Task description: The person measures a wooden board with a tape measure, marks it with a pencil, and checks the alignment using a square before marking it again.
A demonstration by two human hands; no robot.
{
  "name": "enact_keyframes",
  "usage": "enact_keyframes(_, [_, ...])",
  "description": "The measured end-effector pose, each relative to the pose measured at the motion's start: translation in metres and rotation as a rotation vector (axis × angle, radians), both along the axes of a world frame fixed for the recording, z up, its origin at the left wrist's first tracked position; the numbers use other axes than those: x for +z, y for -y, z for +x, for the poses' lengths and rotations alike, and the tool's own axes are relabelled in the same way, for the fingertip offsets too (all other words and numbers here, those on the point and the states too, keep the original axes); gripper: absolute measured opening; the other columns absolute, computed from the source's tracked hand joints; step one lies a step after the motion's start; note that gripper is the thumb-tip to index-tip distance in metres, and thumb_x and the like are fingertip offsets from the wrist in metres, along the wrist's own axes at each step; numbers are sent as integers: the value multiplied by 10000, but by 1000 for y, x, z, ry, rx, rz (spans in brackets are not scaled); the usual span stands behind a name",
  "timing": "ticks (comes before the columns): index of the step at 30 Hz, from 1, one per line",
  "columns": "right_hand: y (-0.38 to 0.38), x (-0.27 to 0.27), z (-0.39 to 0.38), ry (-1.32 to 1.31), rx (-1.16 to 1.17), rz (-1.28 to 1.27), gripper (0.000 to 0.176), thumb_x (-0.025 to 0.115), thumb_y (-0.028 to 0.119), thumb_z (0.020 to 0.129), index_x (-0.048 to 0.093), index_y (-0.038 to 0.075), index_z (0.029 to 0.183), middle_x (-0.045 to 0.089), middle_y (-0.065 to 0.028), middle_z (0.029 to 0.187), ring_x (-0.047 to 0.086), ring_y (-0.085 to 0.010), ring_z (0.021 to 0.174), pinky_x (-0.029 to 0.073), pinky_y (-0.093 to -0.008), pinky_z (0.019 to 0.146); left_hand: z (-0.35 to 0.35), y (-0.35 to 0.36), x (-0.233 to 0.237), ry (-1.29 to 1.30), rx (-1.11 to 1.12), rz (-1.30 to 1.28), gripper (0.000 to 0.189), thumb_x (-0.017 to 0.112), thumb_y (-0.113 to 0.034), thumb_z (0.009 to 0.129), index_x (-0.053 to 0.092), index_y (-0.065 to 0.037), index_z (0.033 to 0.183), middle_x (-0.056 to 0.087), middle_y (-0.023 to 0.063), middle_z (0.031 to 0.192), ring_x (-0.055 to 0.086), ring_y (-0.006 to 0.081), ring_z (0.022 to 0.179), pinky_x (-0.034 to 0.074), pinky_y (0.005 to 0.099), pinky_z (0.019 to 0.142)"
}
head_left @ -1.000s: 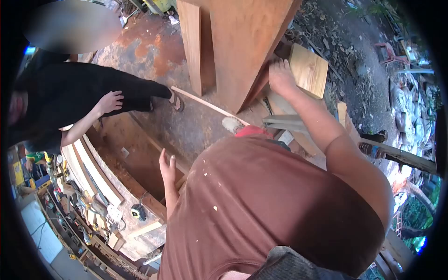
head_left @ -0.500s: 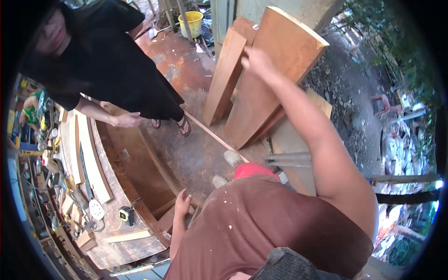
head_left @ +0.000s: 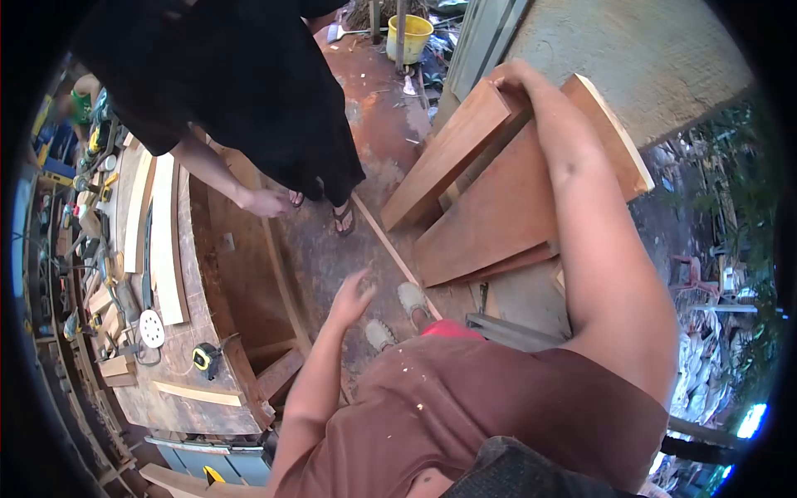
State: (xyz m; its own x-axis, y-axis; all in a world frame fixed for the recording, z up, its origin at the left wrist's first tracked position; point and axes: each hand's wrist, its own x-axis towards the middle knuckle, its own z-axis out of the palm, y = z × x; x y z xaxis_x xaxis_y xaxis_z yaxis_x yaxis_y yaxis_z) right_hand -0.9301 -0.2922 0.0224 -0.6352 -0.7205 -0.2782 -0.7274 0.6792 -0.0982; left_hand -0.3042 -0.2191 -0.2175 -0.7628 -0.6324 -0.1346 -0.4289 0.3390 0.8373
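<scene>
My right hand (head_left: 516, 75) is at the top end of a thick reddish-brown wooden board (head_left: 448, 153), its fingers curled over the edge and partly hidden behind it. The board leans upright, its lower end near the floor. Just right of it, a wider wooden panel (head_left: 498, 212) leans at a slant, and my forearm crosses in front of its upper part. My left hand (head_left: 355, 299) hangs in the air over the floor, fingers apart and holding nothing.
Another person in black clothes (head_left: 249, 91) stands ahead to the left. A worktable (head_left: 187, 365) at left carries wood strips, a tape measure (head_left: 206, 358) and a sanding disc (head_left: 152, 329). A long thin strip (head_left: 386, 241) lies on the floor. A yellow bucket (head_left: 410, 37) stands farther back.
My right hand has closed over the board's top end, and the board has tilted away from the panel. My left hand has risen forward. The other person's hand has lowered.
</scene>
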Motion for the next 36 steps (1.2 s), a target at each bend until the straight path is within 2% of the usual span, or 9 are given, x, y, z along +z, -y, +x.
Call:
enact_keyframes(3, [23, -8, -11, -110, 111, -4, 771, 808, 550, 701, 650, -52, 1155, 672, -226, 1189, 637, -323, 1125, 522, -455, 901, -181, 60, 67, -321, -139, -337, 668, 734, -235, 852, 452, -40, 1425, 432, 264, 1467, 415, 401, 1376, 345, 448, 1138])
enact_keyframes(5, [20, -12, 8, 35, 70, -252, 970, 823, 562, 661, 507, -103, 1292, 634, -293, 1208, 639, -369, 1120, 527, -446, 911, -286, 90, 114, -461, -120, -384, 811, 793, -300, 790, 406, -85, 1469, 309, 294, 1534, 332, 446, 1418, 320, 462, 1159])
enact_keyframes(8, [21, 4, 46, 133, -37, -262, 1047, 826, 525, 663, 385, -82, 1394, 618, -307, 1219, 643, -393, 1102, 529, -437, 918, -382, 114, 158, -367, -15, -573, 1041, 893, -390, 632, 376, -94, 1485, 253, 303, 1551, 326, 457, 1415, 334, 471, 1151])
enact_keyframes(13, [27, -9, 46, 123, 85, -219, 975, 845, 459, 643, 425, -74, 1343, 631, -299, 1186, 652, -382, 1078, 537, -434, 899, -392, 146, 149, -510, -138, -440, 1120, 914, -374, 568, 348, -64, 1484, 396, 241, 1428, 419, 427, 1338, 369, 470, 1123])
enact_keyframes(19, [-22, 21, 121, 187, 180, -208, 760, 838, 359, 636, 502, -21, 1202, 682, -232, 1103, 679, -365, 1003, 548, -453, 857, -295, 199, 142, -553, 141, -698, 1041, 906, -374, 606, 402, -43, 1455, 496, 229, 1359, 466, 383, 1292, 382, 455, 1101])
enact_keyframes(22, [-59, 2, 167, 70, 309, -267, 671, 787, 314, 676, 496, 29, 1209, 677, -226, 1091, 665, -396, 998, 541, -474, 847, -285, 220, 163, -572, 98, -634, 1026, 911, -399, 605, 432, -20, 1429, 503, 228, 1364, 477, 377, 1292, 380, 445, 1108])
enact_keyframes(29, [-149, 33, 276, 131, 330, -355, 776, 824, 241, 654, 469, 72, 1322, 640, -196, 1159, 654, -387, 1010, 554, -462, 829, -398, 220, 206, -692, -12, -733, 1052, 909, -507, 566, 480, -18, 1392, 556, 214, 1294, 512, 364, 1254, 419, 452, 1079])
enact_keyframes(32, [-161, 37, 295, 166, 321, -338, 784, 831, 245, 655, 467, 69, 1327, 632, -179, 1186, 646, -378, 1034, 548, -455, 845, -448, 187, 200, -502, -153, -587, 1110, 895, -567, 548, 438, -121, 1457, 457, 242, 1358, 496, 419, 1253, 447, 464, 1063])
enact_keyframes(36, [-162, 38, 307, 234, 174, -288, 804, 842, 265, 653, 463, 63, 1333, 625, -171, 1204, 638, -368, 1059, 535, -460, 865, -501, 158, 163, -565, -204, -541, 1174, 908, -546, 518, 403, -107, 1483, 428, 268, 1377, 486, 456, 1237, 452, 487, 1040])
